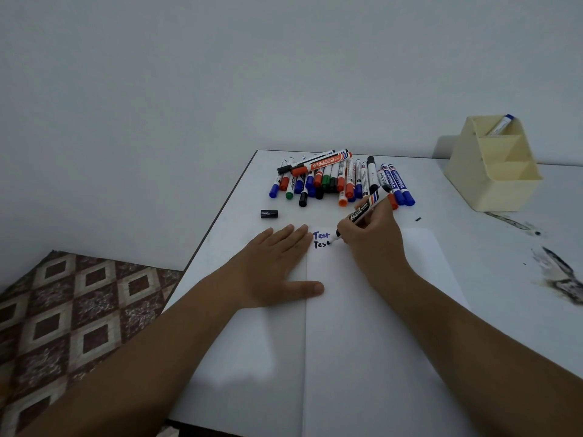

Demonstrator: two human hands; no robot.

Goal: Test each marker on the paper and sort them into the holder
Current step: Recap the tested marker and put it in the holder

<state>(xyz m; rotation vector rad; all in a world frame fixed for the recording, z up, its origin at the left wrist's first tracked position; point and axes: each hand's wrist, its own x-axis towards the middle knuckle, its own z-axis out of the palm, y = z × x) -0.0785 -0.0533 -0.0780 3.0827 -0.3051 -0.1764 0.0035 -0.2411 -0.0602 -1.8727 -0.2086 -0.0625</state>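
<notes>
- My right hand [375, 241] fingers clamp a black marker [362, 212] — slim, label printed, tip on white paper [362, 310].
- My left hand [277, 263] fingers lie straight, together — flat on the smooth table [252, 342].

A plain pale wall [220, 74] rises behind a white table [504, 247] with a dark edge and black smudges [561, 275] at its right side, while the floor [72, 310] at lower left has a brown-and-cream diamond pattern, under dim, even light.
</notes>
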